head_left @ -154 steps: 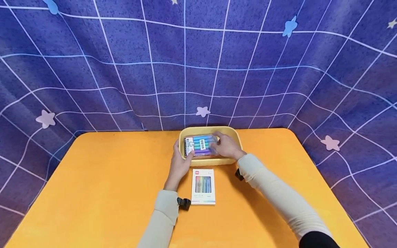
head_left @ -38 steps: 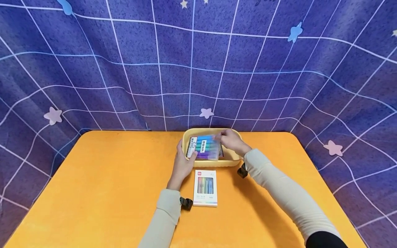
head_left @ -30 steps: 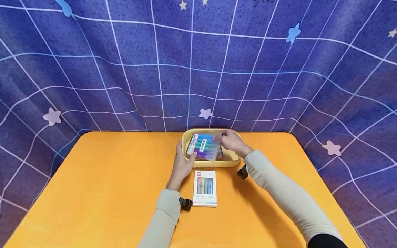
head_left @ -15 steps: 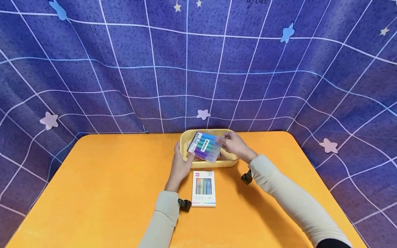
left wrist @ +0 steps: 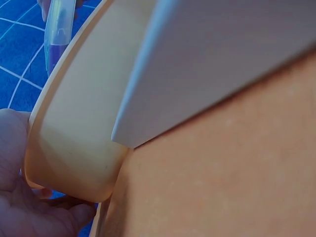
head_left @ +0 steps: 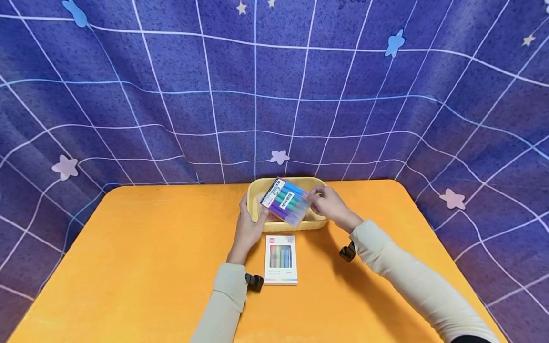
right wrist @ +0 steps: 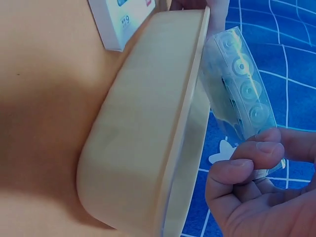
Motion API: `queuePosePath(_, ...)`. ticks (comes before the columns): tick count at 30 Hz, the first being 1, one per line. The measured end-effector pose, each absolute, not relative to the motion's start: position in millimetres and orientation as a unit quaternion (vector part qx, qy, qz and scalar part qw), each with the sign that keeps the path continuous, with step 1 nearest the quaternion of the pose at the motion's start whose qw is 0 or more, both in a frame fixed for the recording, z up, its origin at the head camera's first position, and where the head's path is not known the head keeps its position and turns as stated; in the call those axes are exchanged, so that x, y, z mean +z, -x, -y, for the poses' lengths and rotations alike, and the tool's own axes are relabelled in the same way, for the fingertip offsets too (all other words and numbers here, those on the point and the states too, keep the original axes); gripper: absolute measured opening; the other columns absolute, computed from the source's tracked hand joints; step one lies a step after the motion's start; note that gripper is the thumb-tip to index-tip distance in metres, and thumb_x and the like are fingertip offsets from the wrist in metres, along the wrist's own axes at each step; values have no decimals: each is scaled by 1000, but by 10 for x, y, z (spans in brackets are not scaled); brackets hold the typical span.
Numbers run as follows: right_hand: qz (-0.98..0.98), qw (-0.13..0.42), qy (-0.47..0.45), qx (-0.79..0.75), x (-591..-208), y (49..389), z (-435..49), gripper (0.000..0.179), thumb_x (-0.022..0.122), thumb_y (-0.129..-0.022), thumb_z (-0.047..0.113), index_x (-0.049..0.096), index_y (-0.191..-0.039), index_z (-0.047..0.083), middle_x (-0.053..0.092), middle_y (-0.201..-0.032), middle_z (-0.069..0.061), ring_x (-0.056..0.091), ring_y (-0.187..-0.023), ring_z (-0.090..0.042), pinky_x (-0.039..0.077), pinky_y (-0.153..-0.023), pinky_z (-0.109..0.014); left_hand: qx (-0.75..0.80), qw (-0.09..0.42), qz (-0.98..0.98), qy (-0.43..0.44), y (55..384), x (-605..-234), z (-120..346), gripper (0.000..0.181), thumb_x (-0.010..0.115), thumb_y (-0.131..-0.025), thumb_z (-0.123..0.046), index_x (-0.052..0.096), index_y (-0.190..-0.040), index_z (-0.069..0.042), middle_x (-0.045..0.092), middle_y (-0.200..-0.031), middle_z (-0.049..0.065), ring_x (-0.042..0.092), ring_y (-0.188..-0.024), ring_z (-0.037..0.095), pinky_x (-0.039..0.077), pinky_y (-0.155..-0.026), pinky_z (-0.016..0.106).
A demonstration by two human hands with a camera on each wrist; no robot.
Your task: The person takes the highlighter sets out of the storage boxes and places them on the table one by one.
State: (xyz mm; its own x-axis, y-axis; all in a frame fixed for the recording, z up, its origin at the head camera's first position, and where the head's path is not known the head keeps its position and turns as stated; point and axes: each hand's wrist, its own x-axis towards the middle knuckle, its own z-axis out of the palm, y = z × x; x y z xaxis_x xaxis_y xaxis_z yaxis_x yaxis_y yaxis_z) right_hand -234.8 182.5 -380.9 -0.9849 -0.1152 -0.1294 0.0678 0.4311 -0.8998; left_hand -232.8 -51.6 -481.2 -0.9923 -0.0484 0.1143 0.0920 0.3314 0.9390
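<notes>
A clear plastic pack of markers (head_left: 286,202), in blue, green and purple, is held tilted above a pale yellow plastic basket (head_left: 310,225). My right hand (head_left: 333,206) pinches the pack's right end; in the right wrist view its thumb and fingers (right wrist: 264,148) close on one corner, with round marker ends showing through the clear side. My left hand (head_left: 249,229) grips the basket's left end. In the left wrist view that hand (left wrist: 24,197) wraps the basket's wall (left wrist: 79,133). What lies inside the basket under the pack is mostly hidden.
A white box of pens (head_left: 280,277) with a window lies flat on the orange table (head_left: 163,267), just in front of the basket. A blue grid-patterned curtain (head_left: 223,109) stands behind the table's back edge, close to the basket.
The marker pack lay level in the basket; now it is raised and turned clockwise, its right end toward me. My right hand has moved right with it. My left hand stays on the basket.
</notes>
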Motion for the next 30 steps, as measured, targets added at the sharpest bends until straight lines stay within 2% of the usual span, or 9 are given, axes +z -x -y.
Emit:
queuePosePath(12,-821,91,21,-563,-3837,2217,-1877,13,53,-100,13,51,-93,2,47,-63,-1,42,-58,-14,35,-53,-23,-574,59,817,6,2336,-4807,518,82,63,-96,-26,14,-160,-14,44,-153,26,48,-138,40,35,-118,54)
queuePosePath(20,-820,91,23,-565,-3846,2156,-1891,16,54,-101,15,51,-91,3,49,-61,-1,43,-57,-13,39,-55,-23,-581,55,812,-1,2334,-4773,522,82,63,-95,-24,14,-160,-16,46,-150,24,53,-131,38,39,-115,52)
queuePosePath(30,-818,89,26,-568,-3931,1988,-1984,17,54,-102,16,52,-93,1,53,-63,-2,49,-55,-14,44,-54,-25,-583,47,811,0,2326,-4772,519,81,62,-97,-24,13,-161,-15,38,-158,22,44,-143,38,33,-121,51)
